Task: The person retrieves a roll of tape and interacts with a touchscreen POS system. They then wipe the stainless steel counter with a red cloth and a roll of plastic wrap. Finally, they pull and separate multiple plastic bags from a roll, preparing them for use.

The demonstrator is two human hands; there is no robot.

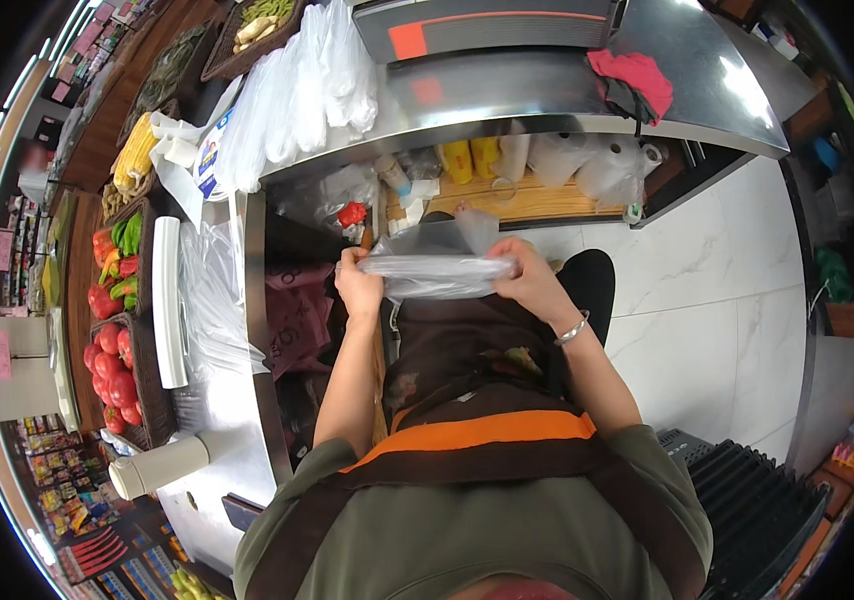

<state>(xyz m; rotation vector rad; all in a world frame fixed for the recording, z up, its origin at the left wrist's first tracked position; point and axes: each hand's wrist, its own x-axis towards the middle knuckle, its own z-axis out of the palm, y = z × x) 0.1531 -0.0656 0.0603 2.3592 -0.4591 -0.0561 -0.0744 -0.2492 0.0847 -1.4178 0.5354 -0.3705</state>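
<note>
Between my two hands a folded bundle of clear plastic bags (438, 271) is stretched out level above my lap, its loose film spreading away from me. My left hand (359, 285) grips the bundle's left end. The right end is pinched in my right hand (523, 274), whose wrist wears a silver bracelet (572, 328). Beneath lies the dark apron (464, 345) over my legs. Many similar white plastic bags (307, 90) hang in bunches over the counter corner at the upper left, and more clear bags (213, 300) lie flat on the counter to my left.
A steel counter (487, 82) curves ahead, with a red cloth (633, 79) on it. Its wooden shelf (524, 199) holds plastic rolls (607, 169) and yellow containers (458, 161). On the left stand a cream bottle (161, 465) and baskets of tomatoes (116, 371) and peppers. Black crates (749, 510) are stacked at lower right.
</note>
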